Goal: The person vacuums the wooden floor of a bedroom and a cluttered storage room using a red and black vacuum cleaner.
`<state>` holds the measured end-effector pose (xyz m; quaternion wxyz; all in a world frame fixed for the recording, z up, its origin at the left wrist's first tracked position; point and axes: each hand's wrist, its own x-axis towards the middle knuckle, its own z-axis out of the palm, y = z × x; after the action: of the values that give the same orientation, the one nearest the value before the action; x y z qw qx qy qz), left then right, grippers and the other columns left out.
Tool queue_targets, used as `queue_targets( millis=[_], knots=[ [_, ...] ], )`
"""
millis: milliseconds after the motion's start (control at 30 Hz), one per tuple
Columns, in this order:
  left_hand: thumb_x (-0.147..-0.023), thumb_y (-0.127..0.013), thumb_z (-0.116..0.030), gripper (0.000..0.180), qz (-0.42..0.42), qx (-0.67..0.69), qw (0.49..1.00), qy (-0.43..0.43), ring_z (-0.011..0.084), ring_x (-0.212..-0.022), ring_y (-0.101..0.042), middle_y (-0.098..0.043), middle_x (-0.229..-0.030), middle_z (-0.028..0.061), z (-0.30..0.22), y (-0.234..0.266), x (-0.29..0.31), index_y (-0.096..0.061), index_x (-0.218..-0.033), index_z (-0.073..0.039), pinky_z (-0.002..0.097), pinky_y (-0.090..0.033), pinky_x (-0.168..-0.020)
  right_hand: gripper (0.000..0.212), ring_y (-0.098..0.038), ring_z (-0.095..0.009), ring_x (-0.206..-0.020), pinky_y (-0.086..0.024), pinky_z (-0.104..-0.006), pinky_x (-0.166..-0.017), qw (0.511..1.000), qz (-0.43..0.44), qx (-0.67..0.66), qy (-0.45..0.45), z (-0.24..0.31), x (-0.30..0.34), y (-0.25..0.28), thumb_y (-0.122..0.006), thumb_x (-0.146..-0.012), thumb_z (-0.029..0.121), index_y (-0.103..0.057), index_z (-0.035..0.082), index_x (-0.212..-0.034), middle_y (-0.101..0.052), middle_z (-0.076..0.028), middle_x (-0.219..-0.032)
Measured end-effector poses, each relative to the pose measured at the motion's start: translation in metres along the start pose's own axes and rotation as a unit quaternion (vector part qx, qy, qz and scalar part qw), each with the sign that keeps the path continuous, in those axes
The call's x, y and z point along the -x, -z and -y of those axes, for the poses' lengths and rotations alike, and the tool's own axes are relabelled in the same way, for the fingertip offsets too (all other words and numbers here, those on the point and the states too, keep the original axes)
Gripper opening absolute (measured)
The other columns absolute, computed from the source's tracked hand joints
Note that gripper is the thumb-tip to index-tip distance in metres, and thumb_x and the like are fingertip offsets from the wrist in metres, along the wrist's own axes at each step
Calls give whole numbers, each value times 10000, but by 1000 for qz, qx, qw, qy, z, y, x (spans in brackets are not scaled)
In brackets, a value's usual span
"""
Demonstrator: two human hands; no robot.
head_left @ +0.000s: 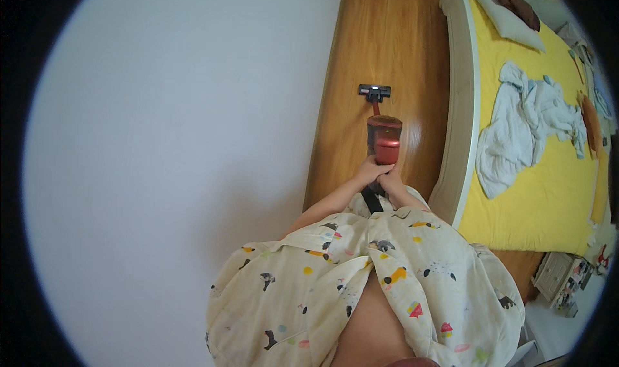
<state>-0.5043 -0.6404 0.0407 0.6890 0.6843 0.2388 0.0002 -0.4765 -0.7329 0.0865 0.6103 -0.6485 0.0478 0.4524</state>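
Observation:
A red and dark cordless stick vacuum cleaner (387, 151) is held out in front of my body, pointing away from me. Its flat floor head (385, 95) lies on the wooden floor, with a small bright light showing on it. My left hand (372, 171) is closed around the grip end of the vacuum cleaner. Close beside it, my right hand (391, 182) is closed at the same end, a little nearer to me. The handle itself is mostly hidden by my fingers.
A plain pale wall (180, 109) runs along the left of the narrow wooden floor (412, 38). On the right, a bed with a white side frame (456, 128) has yellow bedding (541, 212), a crumpled white cloth (509, 135) and a pillow (506, 19). Beyond its near end stands a small cabinet (553, 273).

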Motion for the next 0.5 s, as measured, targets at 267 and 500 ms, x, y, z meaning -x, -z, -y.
queue_targets(
  millis=[267,500],
  knots=[
    [-667,-660,-251,347,-35,139,977,156,131,-740,-547,-586,-840,51,40,16,9,-561,-927,-43,249,-440,-644,539,-500,-219,-850,-434,-289,-690,997,-48,47,-43,-57,-51,-14,-515,-654,-4,-228,-13,-1111,-459,-155,-979],
    [-668,-644,-165,311,-56,40,991,117,140,-771,-560,-597,-867,68,53,59,42,-569,-937,-29,264,-440,-687,635,-504,-211,-825,-449,-295,-642,996,69,51,-34,-64,-35,-52,-584,-582,-16,-244,-31,-1118,-462,-157,-980]
  ],
)
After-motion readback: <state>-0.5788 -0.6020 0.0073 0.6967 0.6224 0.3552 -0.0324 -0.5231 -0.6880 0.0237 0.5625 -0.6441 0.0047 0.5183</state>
